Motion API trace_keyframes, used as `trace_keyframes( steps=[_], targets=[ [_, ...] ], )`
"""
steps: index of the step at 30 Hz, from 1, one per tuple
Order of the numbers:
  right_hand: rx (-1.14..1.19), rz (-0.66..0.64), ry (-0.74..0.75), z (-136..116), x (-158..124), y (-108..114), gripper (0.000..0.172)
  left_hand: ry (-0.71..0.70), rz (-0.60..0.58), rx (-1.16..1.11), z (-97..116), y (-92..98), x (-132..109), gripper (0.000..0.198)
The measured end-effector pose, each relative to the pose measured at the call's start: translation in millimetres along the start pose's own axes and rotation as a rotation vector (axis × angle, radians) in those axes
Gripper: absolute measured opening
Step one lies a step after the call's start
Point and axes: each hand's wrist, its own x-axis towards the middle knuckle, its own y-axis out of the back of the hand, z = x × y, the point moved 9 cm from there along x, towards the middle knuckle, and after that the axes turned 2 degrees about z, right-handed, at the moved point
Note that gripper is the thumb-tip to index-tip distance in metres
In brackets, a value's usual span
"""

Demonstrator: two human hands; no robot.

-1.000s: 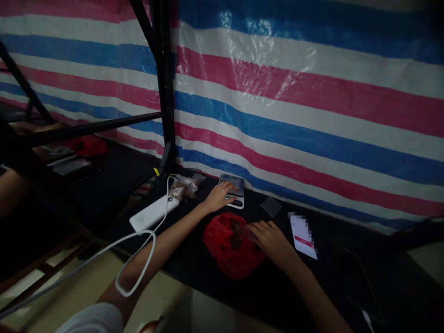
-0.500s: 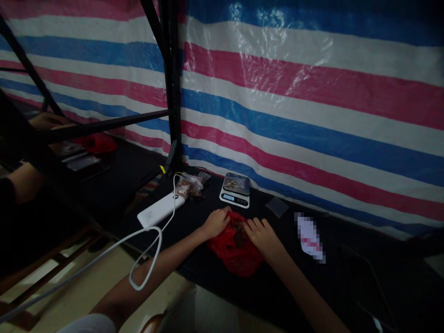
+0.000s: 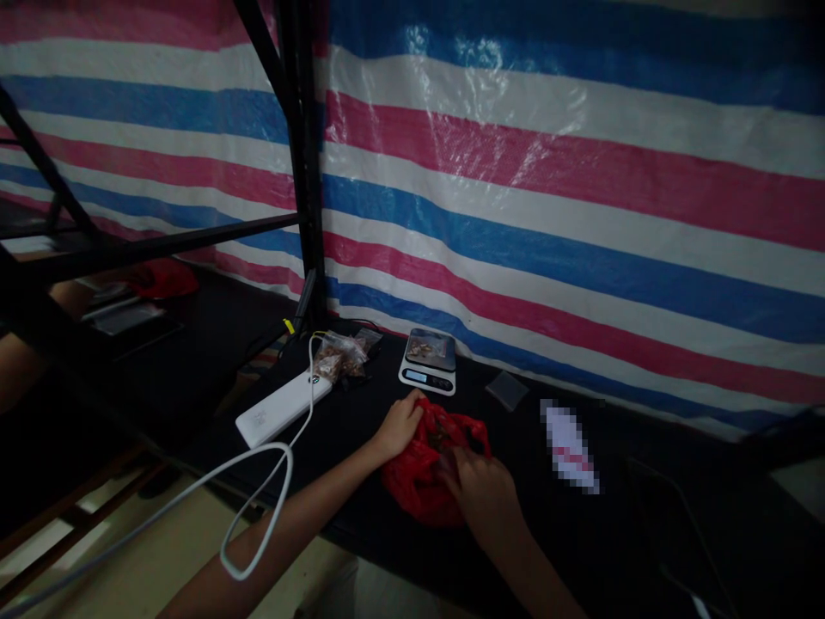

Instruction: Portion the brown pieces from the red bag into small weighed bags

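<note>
A red plastic bag (image 3: 422, 486) sits on the black tabletop with its mouth open upward, and brown dried pieces (image 3: 442, 437) show dimly inside. My left hand (image 3: 398, 427) is closed on the bag's left rim. At the mouth's right side, my right hand (image 3: 486, 488) reaches in with bent, closed fingers. Their tips are hidden, so what they hold cannot be made out. Just behind the bag stands a white digital scale (image 3: 426, 380), its display lit. On the scale's dark plate lies a clear bag of brown pieces (image 3: 426, 348).
Filled clear bags (image 3: 339, 354) lie beside a white power bank (image 3: 280, 411) with a looped white cable (image 3: 287, 473). To the right are a flat clear packet (image 3: 506, 389) and a blurred white paper (image 3: 571, 447). Beyond the black frame (image 3: 302, 172), another person's arm (image 3: 39, 344) is near a red bag (image 3: 164, 278).
My right hand has moved from the bag's right rim into its mouth. The left hand keeps its hold. The bag's rim has risen and hides more of the brown pieces. The view has shifted slightly.
</note>
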Motion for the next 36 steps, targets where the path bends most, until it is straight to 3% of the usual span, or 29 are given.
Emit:
trace_keyframes(
  steps=[4, 9, 16, 18, 20, 24, 27, 30, 36],
  targets=[
    [0.064, 0.021, -0.133, 8.2, -9.5, -6.8, 0.026, 0.067, 0.069, -0.237, -3.0, -2.4, 2.7, 0.012],
    [0.151, 0.036, -0.225, 17.7, -16.6, -9.8, 0.031, 0.152, 0.061, -0.433, -9.5, -13.0, 3.9, 0.008],
    [0.169, 0.137, -0.136, 11.2, -10.1, -0.1, 0.03, 0.48, 0.216, -0.775, -33.9, -21.5, -1.9, 0.009],
    [0.144, 0.149, -0.111, 6.9, -6.8, 2.5, 0.03, 0.611, 0.134, -0.921, -34.2, -36.9, -6.3, 0.013],
    [0.172, 0.166, -0.102, 4.8, -4.3, 3.3, 0.03, 0.756, -0.022, -1.057, -31.4, -56.7, -12.1, 0.019],
    [0.505, 0.223, -0.125, 14.8, -3.7, -3.1, 0.031, 0.892, -0.219, -1.17, -31.3, -69.3, -15.8, 0.024],
    [0.948, 0.231, -0.167, 33.2, -4.3, -14.4, 0.03, 0.788, -0.269, -1.057, -35.6, -51.5, -7.1, 0.02],
    [1.259, 0.307, -0.225, 54.9, 0.2, -13.0, 0.033, 0.499, -0.279, -0.834, -28.8, -20.5, 4.5, 0.02],
    [1.336, 0.542, -0.296, 94.8, 49.2, 2.7, 0.04, 0.086, -0.428, -0.239, -1.7, 1.7, -2.0, 0.031]
  ],
)
